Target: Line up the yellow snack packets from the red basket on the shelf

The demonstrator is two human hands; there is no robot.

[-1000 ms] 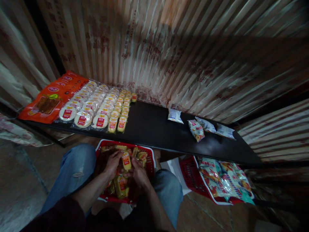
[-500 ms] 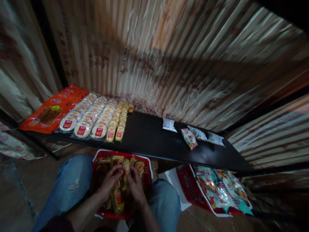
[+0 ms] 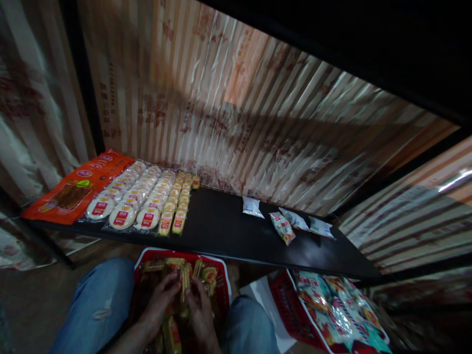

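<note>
Both hands are low in the red basket (image 3: 225, 268), which sits between the knees. My left hand (image 3: 161, 301) has its fingers bent against a narrow snack pack (image 3: 185, 284) in yellow clear wrap. From the other side, my right hand (image 3: 200, 306) grips the same pack with thumb and fingers. It stands roughly upright between them. Around and below it lie several more loose yellow packs (image 3: 171, 334). Above the basket, on the black shelf (image 3: 217, 226), similar yellow packs (image 3: 179, 220) stand in two rows beside rows of round white wrapped crackers (image 3: 123, 217).
A large orange bag (image 3: 70, 196) lies at the shelf's left end. Farther right are several small pouches (image 3: 282, 227). Below them, another red basket (image 3: 289, 309) holds snack bags (image 3: 339, 314). A black upper shelf (image 3: 350, 54) overhangs, and striped sheeting (image 3: 221, 123) backs the rack.
The view has tilted upward, so the shelf and baskets appear lower and the upper shelf edge shows. Both hands stay on the yellow pack in the basket.
</note>
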